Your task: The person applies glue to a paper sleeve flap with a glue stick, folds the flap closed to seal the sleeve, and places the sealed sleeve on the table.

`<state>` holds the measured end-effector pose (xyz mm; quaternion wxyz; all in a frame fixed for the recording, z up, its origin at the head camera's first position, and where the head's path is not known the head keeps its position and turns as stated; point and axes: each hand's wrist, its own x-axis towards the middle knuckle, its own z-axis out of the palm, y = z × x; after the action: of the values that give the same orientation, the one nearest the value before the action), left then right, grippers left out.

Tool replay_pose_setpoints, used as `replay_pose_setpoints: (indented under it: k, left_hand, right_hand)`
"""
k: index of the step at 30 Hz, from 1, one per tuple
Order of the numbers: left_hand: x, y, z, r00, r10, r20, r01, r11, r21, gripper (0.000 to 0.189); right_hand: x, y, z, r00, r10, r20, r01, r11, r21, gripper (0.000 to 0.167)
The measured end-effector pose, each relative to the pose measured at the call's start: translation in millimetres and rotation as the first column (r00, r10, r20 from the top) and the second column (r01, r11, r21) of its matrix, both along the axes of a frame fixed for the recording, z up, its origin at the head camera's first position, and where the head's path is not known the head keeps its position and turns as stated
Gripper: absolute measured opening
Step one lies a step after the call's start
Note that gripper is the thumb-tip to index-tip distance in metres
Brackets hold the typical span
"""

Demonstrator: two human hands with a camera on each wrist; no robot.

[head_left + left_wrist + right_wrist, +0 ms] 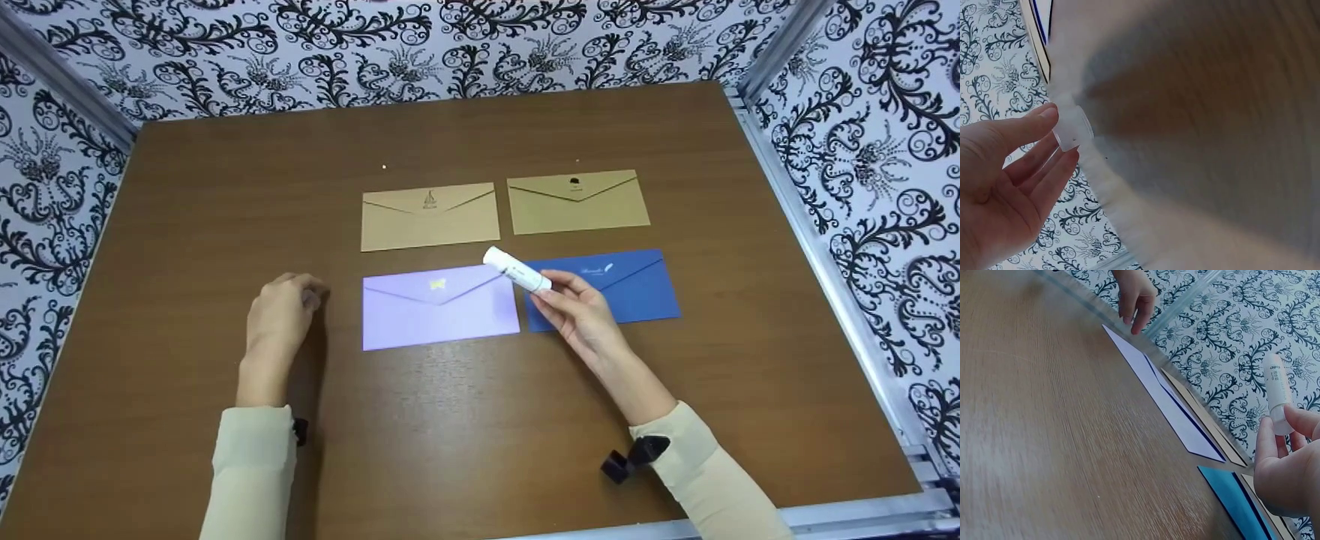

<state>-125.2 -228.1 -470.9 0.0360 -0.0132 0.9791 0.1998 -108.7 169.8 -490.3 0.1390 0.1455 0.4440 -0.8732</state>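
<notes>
My right hand (589, 315) grips a white glue stick (517, 269) near one end, thumb and fingers around it. Its small printed lettering shows in the right wrist view, where the glue stick (1277, 385) stands nearly upright. Beneath it lie the blue envelope (637, 289) and the lilac envelope (442, 319). Left of the lilac envelope, my left hand (281, 315) is held low over the table. In the left wrist view that hand pinches a small translucent white cap (1074, 130) between thumb and fingertips; the head view hides the cap.
Behind the front pair lie a tan envelope (430, 225) and an olive-gold envelope (579, 210), flaps facing up. All rest on a brown wooden table (442, 420). Patterned panels (405, 52) and a metal rail (825, 292) border it. A black strap device (634, 457) is on the right wrist.
</notes>
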Motion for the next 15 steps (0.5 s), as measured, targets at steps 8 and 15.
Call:
replay_pose_setpoints:
  k: [8, 15]
  left_hand:
    - [-4.8, 17.1, 16.7, 0.993, 0.018, -0.120, -0.012, 0.998, 0.055, 0.023]
    - [-9.1, 44.5, 35.5, 0.979, -0.039, -0.199, 0.063, 0.992, 0.113, 0.023]
  right_hand:
    - [-0.7, -1.5, 0.2, 1.000, -0.010, 0.005, 0.010, 1.000, 0.006, 0.031]
    - [-0.8, -2.3, 1.1, 1.000, -0.009, 0.009, 0.009, 1.000, 0.008, 0.031]
